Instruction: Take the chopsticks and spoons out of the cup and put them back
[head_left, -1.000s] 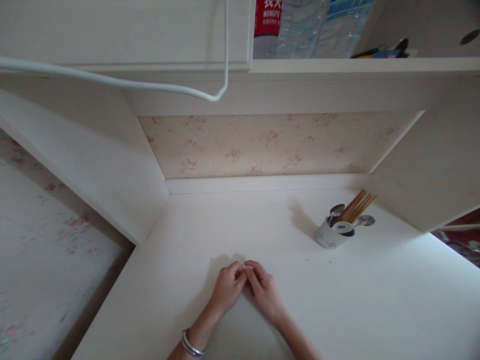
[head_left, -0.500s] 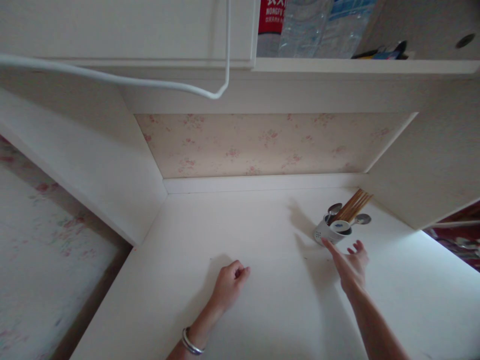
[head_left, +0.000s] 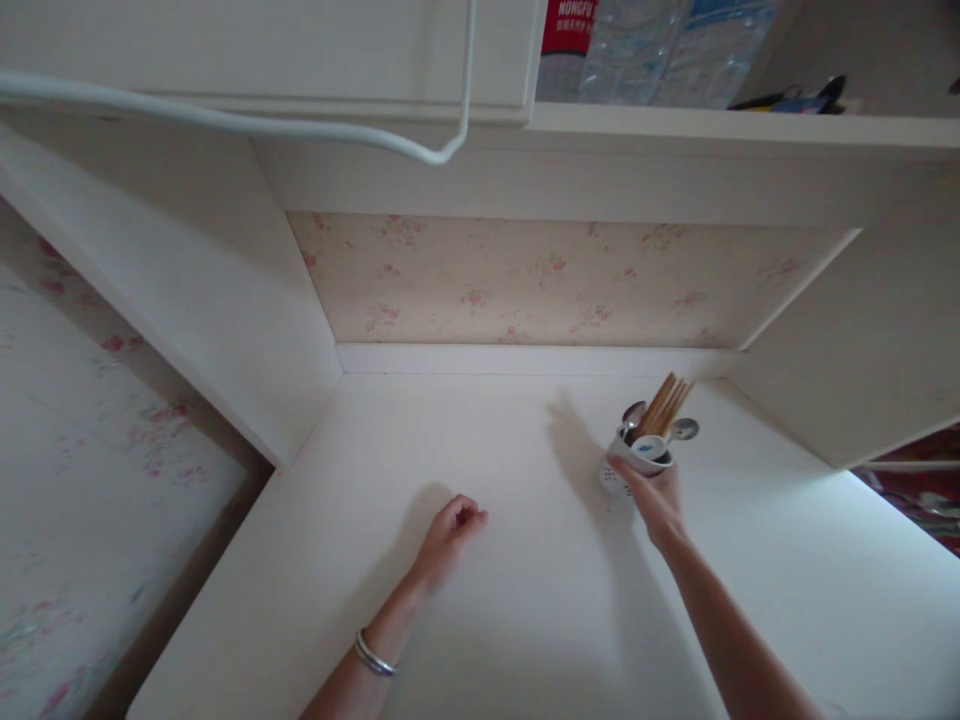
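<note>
On the right of the white tabletop [head_left: 517,450], my right hand [head_left: 654,500] is wrapped round a white utensil holder [head_left: 616,478] with small holes in its side. Chopsticks [head_left: 664,405] stand in it, leaning to the right. Two metal spoons [head_left: 683,430] poke out at either side of them, and a white spoon with a small blue mark [head_left: 649,447] lies at the front of its mouth. My left hand [head_left: 448,535] hovers over or rests on the middle of the tabletop, fingers curled in, nothing visible in them. A silver bangle [head_left: 373,655] circles that wrist.
A white cupboard [head_left: 337,60] overhangs the table, and clear bottles [head_left: 637,50] stand on its open shelf. A white cable [head_left: 322,135] hangs in front. White side panels [head_left: 225,270] bound the left and right; flowered wallpaper [head_left: 540,280] covers the back.
My right hand has closed round the utensil holder, which now stands more upright and a little further left. My left hand stays curled, shifted slightly. The camera view has moved a little.
</note>
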